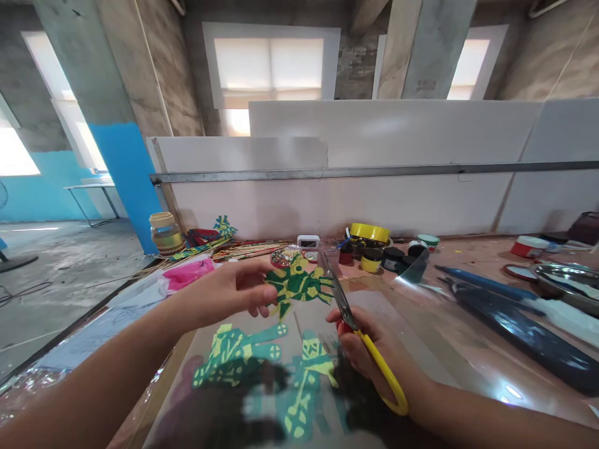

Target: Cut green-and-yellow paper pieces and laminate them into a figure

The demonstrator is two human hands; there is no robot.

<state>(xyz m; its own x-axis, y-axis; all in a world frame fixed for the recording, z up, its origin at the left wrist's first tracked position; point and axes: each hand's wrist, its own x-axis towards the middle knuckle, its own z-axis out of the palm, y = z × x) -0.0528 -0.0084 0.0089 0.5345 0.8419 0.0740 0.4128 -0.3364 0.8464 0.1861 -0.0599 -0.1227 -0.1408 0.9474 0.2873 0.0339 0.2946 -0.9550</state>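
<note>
Between the fingers of my left hand [238,288] is the edge of a green and yellow patterned cutout [302,284], held up above the work surface. My right hand [367,349] grips a pair of scissors [344,302] with yellow handles. Their metal blades point up and away, close beside the cutout's right edge. Below both hands lies a translucent sheet [224,411] with more green and yellow painted figures [238,349] on or under it. Dark shadows cover part of these figures.
Paint jars [371,260] and a yellow tape roll [369,232] stand along the back, near a lidded plastic jar [166,234]. Thin sticks [253,249] and a pink piece [189,273] lie left. On the right are a dark glossy bag [519,330] and a metal bowl [571,280].
</note>
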